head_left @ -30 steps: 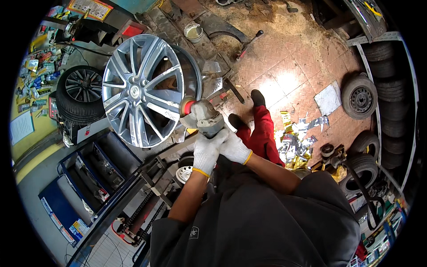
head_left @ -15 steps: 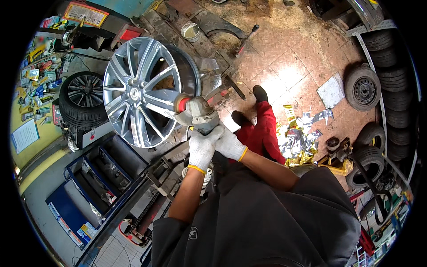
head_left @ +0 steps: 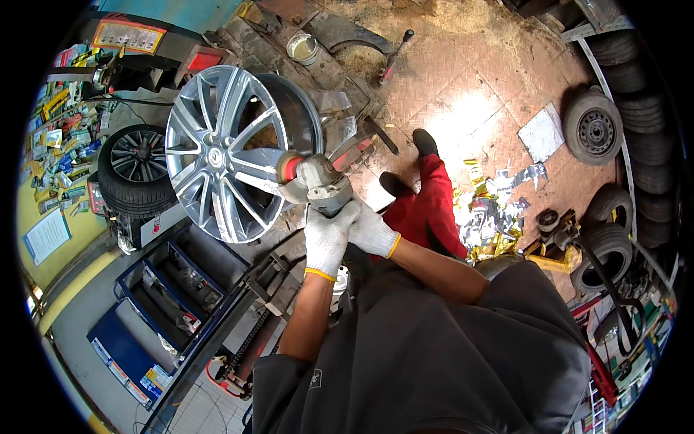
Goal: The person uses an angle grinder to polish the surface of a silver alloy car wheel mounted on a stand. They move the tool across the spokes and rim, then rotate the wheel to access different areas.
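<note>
Two gloved hands (head_left: pixel 347 235) on one grinder (head_left: pixel 318 181), one alloy wheel (head_left: pixel 224 148).

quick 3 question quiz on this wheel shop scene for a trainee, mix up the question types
1. True or false: both gloved hands grip the power tool.
2. Multiple choice: the tool's head sits against which thing? A) the silver alloy rim B) the black tyred wheel by the left wall C) the tin can on the floor
3. Fill in: the trousers below the hands are ____ in colour.

Key
1. True: the left hand and the right hand, both in white gloves, close on the tool's body.
2. A
3. red
</note>
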